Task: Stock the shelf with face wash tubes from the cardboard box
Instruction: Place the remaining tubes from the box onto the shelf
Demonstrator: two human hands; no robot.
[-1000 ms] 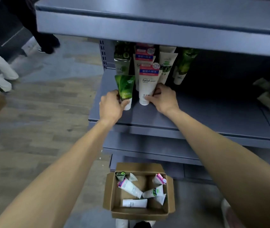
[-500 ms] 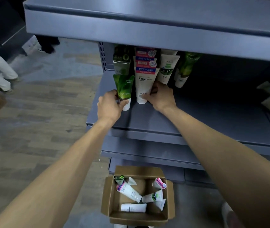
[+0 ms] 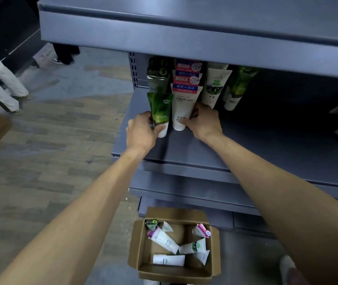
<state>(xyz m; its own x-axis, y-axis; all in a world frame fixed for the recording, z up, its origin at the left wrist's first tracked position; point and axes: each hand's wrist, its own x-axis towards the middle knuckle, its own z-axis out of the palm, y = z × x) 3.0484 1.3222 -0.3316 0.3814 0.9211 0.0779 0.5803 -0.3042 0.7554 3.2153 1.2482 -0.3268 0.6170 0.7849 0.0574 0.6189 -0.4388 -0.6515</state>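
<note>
"Facial" tube (image 3: 182, 109) beside green "yoojvn" tube (image 3: 160, 112).

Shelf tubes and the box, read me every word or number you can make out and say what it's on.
"yoojye" and "99": green tube in the left hand's grip.
"Facial": white tube in the right hand's grip.
"綿密の泡沫": pink-and-blue tubes behind it.
Small print on all tubes, those in the cardboard box included: too blurred.

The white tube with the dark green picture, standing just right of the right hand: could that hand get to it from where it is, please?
Probably yes. The right hand grips the white Facial tube, and the white tube with the dark green picture stands right behind its knuckles with nothing between. It would have to let go first.
</note>
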